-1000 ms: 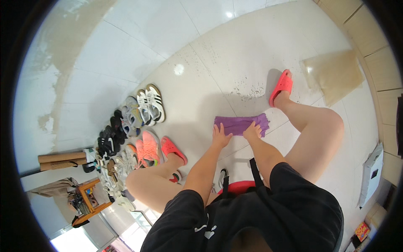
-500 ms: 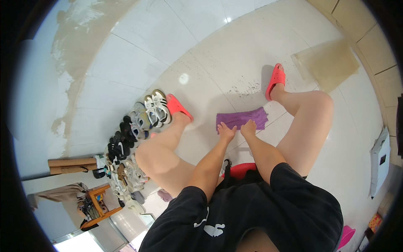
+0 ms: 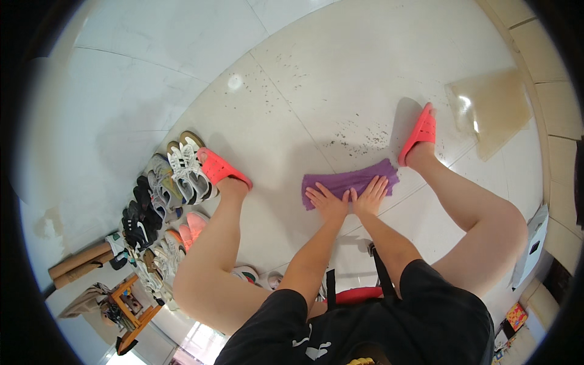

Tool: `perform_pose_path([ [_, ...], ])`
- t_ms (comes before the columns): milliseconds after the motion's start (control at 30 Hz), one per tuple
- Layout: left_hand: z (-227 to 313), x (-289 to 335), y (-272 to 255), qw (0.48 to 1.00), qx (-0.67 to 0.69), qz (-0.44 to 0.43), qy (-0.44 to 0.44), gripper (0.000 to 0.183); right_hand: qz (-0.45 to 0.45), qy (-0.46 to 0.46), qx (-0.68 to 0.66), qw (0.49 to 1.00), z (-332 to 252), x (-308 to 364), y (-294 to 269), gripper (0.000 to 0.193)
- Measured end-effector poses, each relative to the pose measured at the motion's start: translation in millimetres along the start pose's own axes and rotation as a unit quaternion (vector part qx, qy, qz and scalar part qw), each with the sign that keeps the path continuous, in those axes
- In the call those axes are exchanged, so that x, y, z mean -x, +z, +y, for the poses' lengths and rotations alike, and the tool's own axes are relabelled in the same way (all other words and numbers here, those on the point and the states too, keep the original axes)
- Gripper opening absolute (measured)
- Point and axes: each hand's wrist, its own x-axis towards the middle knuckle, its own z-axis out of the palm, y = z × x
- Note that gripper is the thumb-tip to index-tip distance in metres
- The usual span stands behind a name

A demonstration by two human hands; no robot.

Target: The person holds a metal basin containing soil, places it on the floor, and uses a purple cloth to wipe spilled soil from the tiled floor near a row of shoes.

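Observation:
A purple cloth (image 3: 348, 180) lies spread on the pale tiled floor (image 3: 286, 243) between my feet. My left hand (image 3: 328, 202) presses flat on its near edge, fingers spread. Beside it my right hand (image 3: 369, 196) also rests flat on the cloth, with the two thumbs close together. Just beyond the cloth, small dark crumbs (image 3: 353, 137) are scattered over the tiles.
My feet wear red slippers, the left slipper (image 3: 224, 169) and the right slipper (image 3: 420, 135). Rows of shoes (image 3: 143, 207) line the left wall. A translucent brownish sheet (image 3: 493, 109) lies at the far right. A wooden rack (image 3: 131, 310) stands at the lower left.
Both hands have gone from the cloth's near edge with fingers partly bent to lying flatter on it with fingers spread. My view has shifted, and the knees are wider apart.

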Motion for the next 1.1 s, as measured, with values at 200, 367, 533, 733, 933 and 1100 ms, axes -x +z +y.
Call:
perform_pose_path([
  [200,56,-112,-17,0.998,0.034,0.048,0.025,0.118,0.043,-0.067,0.004,0.997,-38,-126,-7,0.102],
  [367,91,-222,-51,0.994,0.045,0.061,0.076,0.117,0.058,-0.129,0.010,0.990,-90,-233,-19,0.100],
  [533,95,-276,-68,0.989,0.072,0.087,0.092,0.108,0.042,-0.161,0.018,0.986,-127,-290,-23,0.097],
  [733,42,-222,-56,0.989,0.066,0.087,0.104,0.102,0.058,-0.202,-0.001,0.978,-113,-221,-14,0.093],
  [933,-15,-171,-62,0.995,0.046,0.071,0.052,0.106,-0.024,-0.192,-0.004,0.981,-113,-142,-19,0.078],
  [1100,-50,-216,-78,0.985,-0.005,0.171,-0.018,0.111,-0.063,-0.308,0.002,0.949,-139,-142,-17,0.058],
])
